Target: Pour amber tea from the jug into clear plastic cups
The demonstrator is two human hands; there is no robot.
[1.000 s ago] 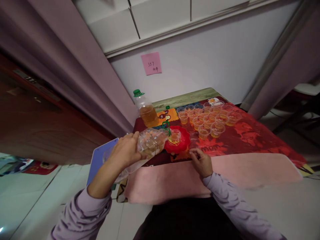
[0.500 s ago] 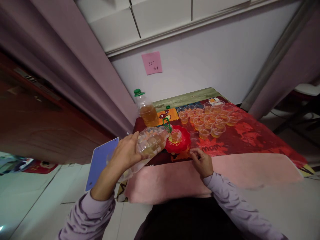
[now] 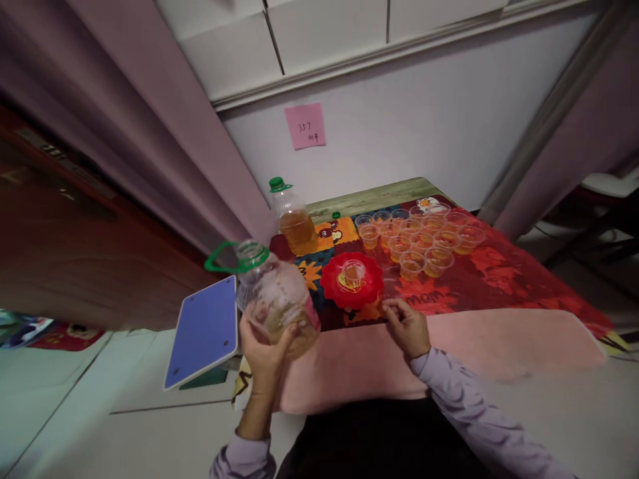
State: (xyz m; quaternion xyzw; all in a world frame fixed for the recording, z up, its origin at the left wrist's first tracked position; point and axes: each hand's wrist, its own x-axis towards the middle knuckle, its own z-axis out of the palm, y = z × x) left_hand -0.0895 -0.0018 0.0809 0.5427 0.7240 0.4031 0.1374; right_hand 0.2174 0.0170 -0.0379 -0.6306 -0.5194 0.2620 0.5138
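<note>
My left hand (image 3: pixel 264 346) grips a large clear bottle (image 3: pixel 273 296) from below, holding it nearly upright and off the table's left corner; its mouth is open, a green handle ring sits at the neck, and a little amber liquid lies in the bottom. My right hand (image 3: pixel 407 324) rests with curled fingers on the tablecloth just in front of a red plate (image 3: pixel 333 285). A small clear cup (image 3: pixel 354 272) with amber liquid stands in the middle of that plate.
Several filled clear cups (image 3: pixel 424 236) stand in rows behind the plate. A second capped bottle (image 3: pixel 294 219) with amber liquid stands at the back left. A blue board (image 3: pixel 204 330) leans left of the table. A pink cloth (image 3: pixel 499 342) covers the near edge.
The bottle was tipped over the cup on the red plate; my left hand has swung it back to the left and turned it upright. My right hand stayed put.
</note>
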